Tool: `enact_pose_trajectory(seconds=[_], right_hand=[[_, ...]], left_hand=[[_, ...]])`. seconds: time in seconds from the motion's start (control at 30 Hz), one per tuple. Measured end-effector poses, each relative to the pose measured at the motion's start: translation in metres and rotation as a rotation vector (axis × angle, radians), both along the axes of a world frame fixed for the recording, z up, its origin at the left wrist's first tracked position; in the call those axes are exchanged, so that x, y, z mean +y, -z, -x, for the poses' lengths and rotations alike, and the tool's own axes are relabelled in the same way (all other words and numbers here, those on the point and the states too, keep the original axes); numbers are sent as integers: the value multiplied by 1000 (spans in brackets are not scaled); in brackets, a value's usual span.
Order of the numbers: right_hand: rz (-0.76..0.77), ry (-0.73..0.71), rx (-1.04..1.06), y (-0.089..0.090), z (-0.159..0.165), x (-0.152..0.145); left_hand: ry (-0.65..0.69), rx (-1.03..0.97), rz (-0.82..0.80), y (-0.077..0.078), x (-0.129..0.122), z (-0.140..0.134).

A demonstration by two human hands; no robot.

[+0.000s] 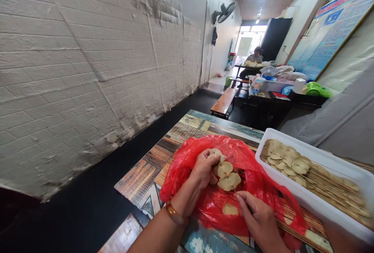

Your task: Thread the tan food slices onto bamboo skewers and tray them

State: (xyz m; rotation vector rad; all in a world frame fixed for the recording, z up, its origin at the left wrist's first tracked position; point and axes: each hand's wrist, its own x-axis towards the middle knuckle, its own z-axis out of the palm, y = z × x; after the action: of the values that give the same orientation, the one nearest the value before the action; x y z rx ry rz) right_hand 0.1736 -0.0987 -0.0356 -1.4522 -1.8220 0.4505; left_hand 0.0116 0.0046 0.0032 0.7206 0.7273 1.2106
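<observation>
Several pale slices (229,182) sit in a row over a red bag (212,208), the left hand (202,169) pinching the far one; the right hand (259,212) grips a thin skewer (235,191) at the near end; a loose slice (230,209) lies nearer; right, a white tub (324,211) holds skewered slices (288,159)

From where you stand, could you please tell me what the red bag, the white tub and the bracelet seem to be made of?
Red bag: thin, shiny plastic film, judging by its crinkles and partly see-through folds.
White tub: probably rigid plastic, given its smooth, moulded-looking walls.
Bracelet: glossy amber-brown; its highlights suggest polished stone, glass or resin, but I cannot tell which.
</observation>
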Motion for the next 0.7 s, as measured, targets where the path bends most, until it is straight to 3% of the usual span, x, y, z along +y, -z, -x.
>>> enact_pose_trajectory(seconds=[0.27,0.53,0.7], right_hand=[[-148,-40,-122,7,-3,1],[77,-16,7,-8,-1,2],[131,-12,102,-13,0,2]], left_hand=[[11,53,38,0,-1,-4],[38,100,-21,1,1,-2],[77,111,-24,-1,-1,-3]])
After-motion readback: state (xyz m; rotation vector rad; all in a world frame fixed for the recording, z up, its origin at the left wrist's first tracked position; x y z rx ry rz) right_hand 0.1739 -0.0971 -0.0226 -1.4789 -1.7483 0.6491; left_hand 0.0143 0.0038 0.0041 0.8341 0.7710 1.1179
